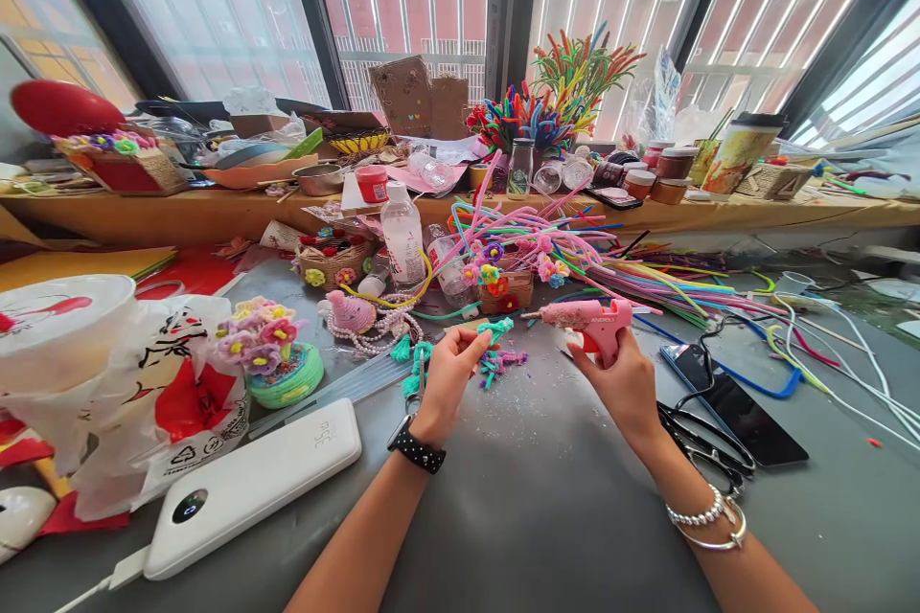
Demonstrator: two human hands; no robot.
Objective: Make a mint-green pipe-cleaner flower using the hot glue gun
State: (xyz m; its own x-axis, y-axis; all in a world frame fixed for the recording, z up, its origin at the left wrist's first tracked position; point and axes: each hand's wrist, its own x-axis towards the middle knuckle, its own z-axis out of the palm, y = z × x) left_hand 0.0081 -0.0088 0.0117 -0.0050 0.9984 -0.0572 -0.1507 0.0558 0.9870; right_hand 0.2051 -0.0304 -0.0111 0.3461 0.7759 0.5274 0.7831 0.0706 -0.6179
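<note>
Right, the left hand (449,374) is pinched shut on a teal pipe-cleaner piece (494,329), held just above the grey surface (546,488), while the right hand (622,383) is wrapped tight round the grip of a pink glue gun (586,316), its nozzle pointing left toward that teal piece. Just under the piece, more teal and purple scraps (503,364) lie on the surface.

Containers now: a small woven basket (332,261) behind the left hand is packed with little fuzzy flowers, and a second basket (507,287) by the gun's nozzle carries more flowers in pink, purple and orange. A clear plastic bottle (402,235) stands between them; what is in it is hard to tell. At left, a green coiled pot (294,378) holds a bunch of pink and purple flowers. Back on the ledge, a glass jar (521,168) stands in front of a bright spray of upright pipe cleaners (567,91), and a metal bowl (318,178) sits there with its inside out of sight.

Cut off at the left edge is a white lidded tub in a plastic bag (172,383). A white power bank (251,488) lies nearby. Scissors (708,450) sit partly behind the right wrist, beside a dark phone (733,402).
</note>
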